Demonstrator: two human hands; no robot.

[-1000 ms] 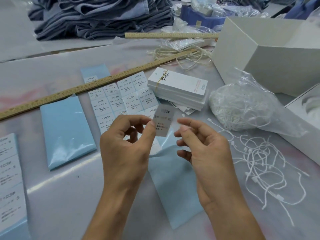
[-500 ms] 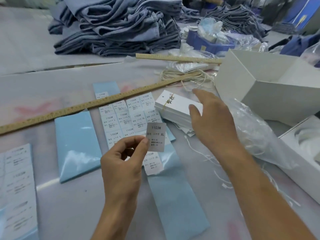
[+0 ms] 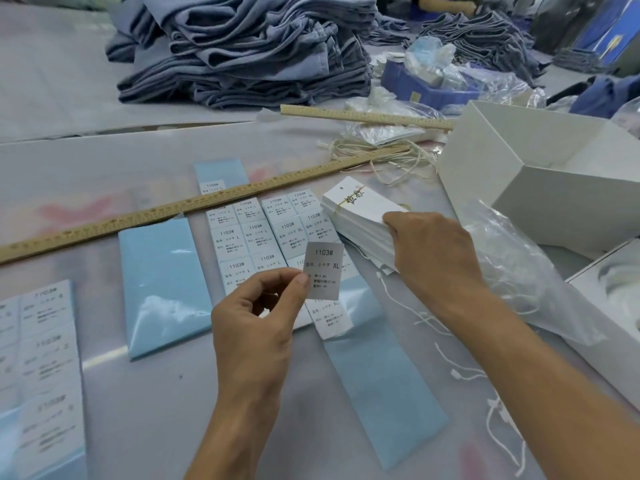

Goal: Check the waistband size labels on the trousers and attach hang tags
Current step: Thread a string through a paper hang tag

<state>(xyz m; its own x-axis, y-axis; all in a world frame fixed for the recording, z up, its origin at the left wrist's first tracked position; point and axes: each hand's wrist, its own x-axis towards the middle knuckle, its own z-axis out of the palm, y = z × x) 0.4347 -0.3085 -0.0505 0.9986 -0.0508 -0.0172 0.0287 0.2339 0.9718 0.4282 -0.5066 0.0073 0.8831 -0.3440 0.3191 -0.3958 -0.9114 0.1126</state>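
Head view, looking down at a grey bench: a person's left hand (image 3: 256,327), raised over the middle of the bench, pinches a small size sticker (image 3: 323,270) by its lower left corner between thumb and fingertips. It reads "1103#" and "XL" and stands upright with its long axis vertical and its print facing the camera. The sticker looks thin, light and floppy, likely tacky on the back, so an edge or corner pinch seems the safest hold. The right hand (image 3: 429,251), well apart from the left, reaches toward the bench's right side and grips the near end of a stack of white hang tags (image 3: 360,211), fingers curled around its edge. The tags are card, stiff and light, probably easy to fan or slip off one at a time. A thin band ties the stack near its far end. Its long axis runs diagonally, punched end pointing to the far left. Sheets of size stickers (image 3: 266,233) on blue backing lie just left of the stack, below a long wooden ruler (image 3: 194,206). White loop strings (image 3: 460,372) trail near the right edge. Folded blue trousers (image 3: 249,50) are piled at the far edge, beyond reach of either hand
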